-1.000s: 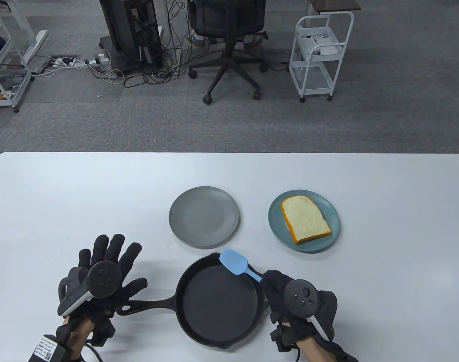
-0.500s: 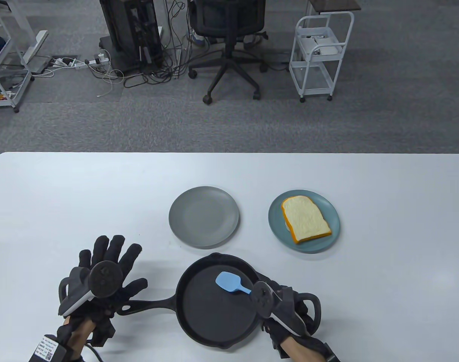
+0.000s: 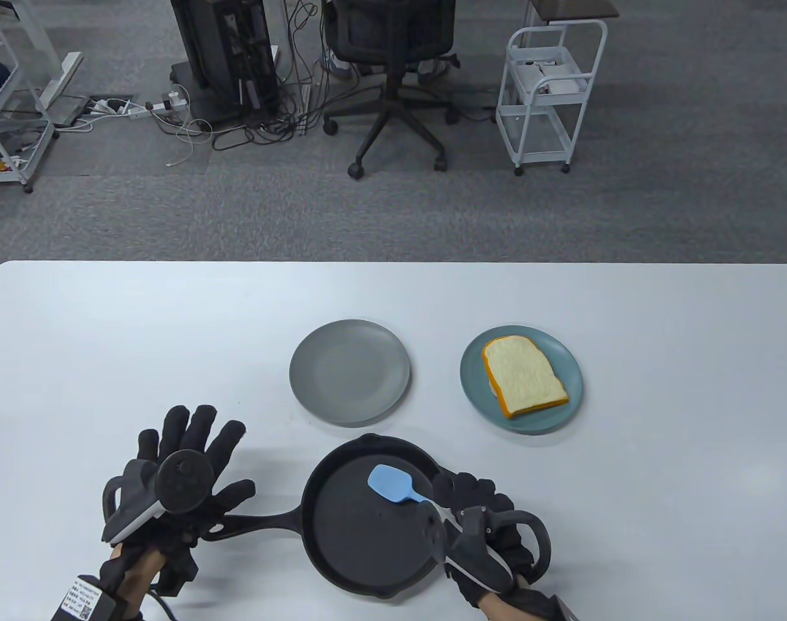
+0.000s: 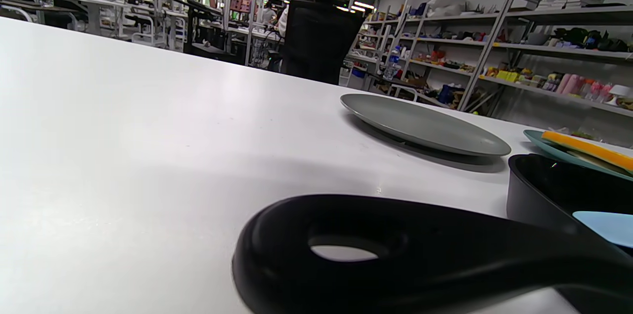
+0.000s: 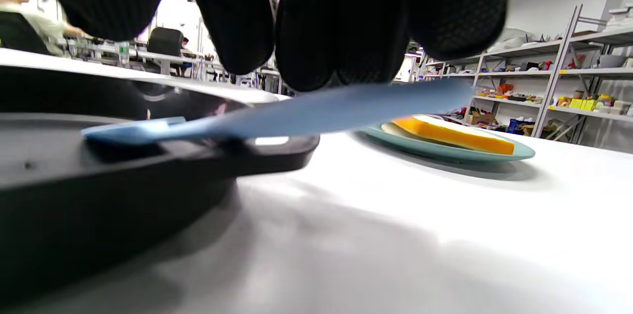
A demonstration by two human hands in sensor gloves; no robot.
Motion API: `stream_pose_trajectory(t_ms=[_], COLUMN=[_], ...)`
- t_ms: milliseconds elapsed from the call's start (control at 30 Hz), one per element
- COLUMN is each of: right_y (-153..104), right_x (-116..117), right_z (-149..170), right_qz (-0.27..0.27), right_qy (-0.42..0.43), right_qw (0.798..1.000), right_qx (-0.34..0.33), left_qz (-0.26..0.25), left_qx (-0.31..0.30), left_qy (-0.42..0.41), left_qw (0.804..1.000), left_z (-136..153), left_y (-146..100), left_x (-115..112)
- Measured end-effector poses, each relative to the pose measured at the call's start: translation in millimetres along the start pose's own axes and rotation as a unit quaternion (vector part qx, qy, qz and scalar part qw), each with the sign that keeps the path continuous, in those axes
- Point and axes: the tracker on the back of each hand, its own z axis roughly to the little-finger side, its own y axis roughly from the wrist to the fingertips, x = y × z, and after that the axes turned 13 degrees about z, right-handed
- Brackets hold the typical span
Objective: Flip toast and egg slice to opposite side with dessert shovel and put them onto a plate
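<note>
The toast (image 3: 526, 378) lies on a teal plate (image 3: 564, 414) at the right; a thin white edge shows under it, also in the right wrist view beneath the toast (image 5: 455, 138). A grey plate (image 3: 349, 372) stands bare to its left. The black pan (image 3: 367, 537) sits at the front. The blue dessert shovel (image 3: 391, 482) lies with its head inside the pan and its handle across the right rim. My right hand (image 3: 465, 495) holds that handle, fingers (image 5: 341, 32) curled over it. My left hand (image 3: 196, 446) lies spread above the pan's handle (image 4: 395, 254), holding nothing.
Bare white table (image 3: 141, 336) stretches left and behind the plates. Beyond its far edge are an office chair (image 3: 393, 77), a white cart (image 3: 548, 97) and cables on the floor.
My right hand has rolled over and dropped toward the table, bringing the shovel's head from the pan's far rim down into the pan. The left hand has stayed put.
</note>
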Motion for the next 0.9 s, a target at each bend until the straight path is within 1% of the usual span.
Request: stream_pose_trajectory(t_ms=[167,333,400,433,600,900], right_y=[1,3,4,5,6,6], right_x=[-9,-16,-16,-16,-16,-10], right_z=[18,48,57,63,77,80], right_qz=[0.022,0.033,0.034,0.026,0.022,0.017], right_qy=[0.060,0.112,0.114,0.115,0.106,0.098], right_qw=[0.998,0.992,0.992,0.992,0.991,0.991], right_qx=[0.012,0.043,0.051,0.055,0.073,0.087], left_qz=[0.002,0.002,0.002,0.002,0.002,0.001], left_qx=[0.000,-0.002,-0.003,-0.004,-0.005,-0.007], left_qy=[0.003,0.002,0.003,0.004,0.007,0.010], left_qw=[1.000,1.000,1.000,1.000,1.000,1.000], left_z=[-1,-1,-2,-2,-3,-4], left_y=[1,0,0,0,0,0], left_x=[-1,-1,-1,-1,-2,-3])
